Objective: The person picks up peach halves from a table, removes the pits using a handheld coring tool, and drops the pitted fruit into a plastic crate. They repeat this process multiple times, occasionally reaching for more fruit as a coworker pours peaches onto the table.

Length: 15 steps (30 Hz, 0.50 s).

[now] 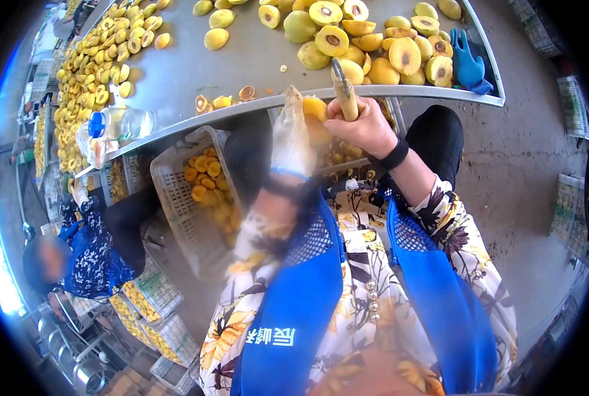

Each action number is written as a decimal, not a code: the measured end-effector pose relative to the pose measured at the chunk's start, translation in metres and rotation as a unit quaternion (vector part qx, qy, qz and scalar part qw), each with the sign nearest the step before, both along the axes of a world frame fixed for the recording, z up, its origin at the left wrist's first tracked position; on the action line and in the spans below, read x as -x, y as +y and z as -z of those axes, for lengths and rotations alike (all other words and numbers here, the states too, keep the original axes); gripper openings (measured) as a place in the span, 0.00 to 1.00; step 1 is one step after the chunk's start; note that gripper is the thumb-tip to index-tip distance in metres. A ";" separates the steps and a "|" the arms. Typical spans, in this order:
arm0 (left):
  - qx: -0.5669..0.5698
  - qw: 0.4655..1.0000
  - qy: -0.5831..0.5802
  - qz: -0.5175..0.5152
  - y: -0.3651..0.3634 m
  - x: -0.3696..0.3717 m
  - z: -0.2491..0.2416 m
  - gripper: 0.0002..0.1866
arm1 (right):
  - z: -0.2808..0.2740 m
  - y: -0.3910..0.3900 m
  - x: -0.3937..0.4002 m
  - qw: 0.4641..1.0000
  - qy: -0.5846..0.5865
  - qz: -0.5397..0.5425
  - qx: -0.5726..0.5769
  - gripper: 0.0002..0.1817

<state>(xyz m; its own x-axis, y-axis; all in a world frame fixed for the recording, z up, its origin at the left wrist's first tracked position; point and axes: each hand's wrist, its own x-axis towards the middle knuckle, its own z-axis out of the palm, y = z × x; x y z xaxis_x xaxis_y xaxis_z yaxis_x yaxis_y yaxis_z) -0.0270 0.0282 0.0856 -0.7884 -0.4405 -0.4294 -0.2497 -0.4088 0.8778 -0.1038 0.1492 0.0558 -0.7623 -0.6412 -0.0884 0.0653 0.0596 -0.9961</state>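
Observation:
My left hand (pixel 291 142), in a pale glove, is raised at the table's near edge with its fingers closed against a yellow peach (pixel 315 109); part of the fruit is blurred. Just right of it, my bare right hand (pixel 366 127) grips a pitting tool by its wooden handle (pixel 345 98). The tool's metal tip points up and away from me. Beyond both hands lies a pile of yellow peaches and cut halves (pixel 331 41), some with the stone still in. A few small pieces (pixel 222 101) lie along the near edge.
The metal table (pixel 195 72) has a raised rim. A blue glove (pixel 467 64) lies at its right corner, a blue-capped bottle (pixel 119 123) at left. Below stands a crate (pixel 185 204) of peach halves. Another person (pixel 96 247) sits at left beside more crates (pixel 152 280).

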 end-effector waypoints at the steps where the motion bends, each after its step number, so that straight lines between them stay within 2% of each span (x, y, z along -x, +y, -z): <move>1: 0.076 0.996 -0.009 0.039 0.000 -0.003 -0.001 0.16 | -0.002 0.001 0.001 0.999 -0.030 -0.019 0.004 0.11; 3: 0.298 0.950 0.014 0.087 -0.005 -0.006 0.009 0.23 | 0.007 -0.004 -0.003 0.999 0.006 0.045 -0.029 0.13; 4: 0.439 0.892 0.046 0.095 -0.011 -0.007 0.028 0.25 | 0.010 -0.007 -0.004 0.996 0.025 0.077 -0.045 0.14; 5: 0.569 0.812 0.077 0.101 -0.013 -0.006 0.035 0.28 | 0.008 -0.009 -0.006 0.988 0.068 0.106 -0.086 0.15; 7: 0.623 0.775 0.081 0.074 -0.013 -0.004 0.038 0.27 | 0.001 -0.013 -0.011 0.961 0.152 0.163 -0.166 0.17; 8: 0.648 0.755 0.082 0.061 -0.010 -0.004 0.037 0.26 | -0.004 -0.012 -0.012 0.959 0.155 0.157 -0.179 0.18; 11: 0.439 0.889 0.132 0.008 0.004 0.001 0.031 0.20 | -0.009 -0.013 -0.014 0.951 0.179 0.150 -0.204 0.20; 13: 0.306 0.943 0.128 -0.018 0.005 0.003 0.040 0.19 | 0.001 -0.015 -0.011 0.944 0.217 0.151 -0.198 0.20; 15: 0.223 0.969 0.098 -0.032 0.006 0.007 0.049 0.19 | 0.002 -0.014 -0.008 0.931 0.251 0.150 -0.217 0.16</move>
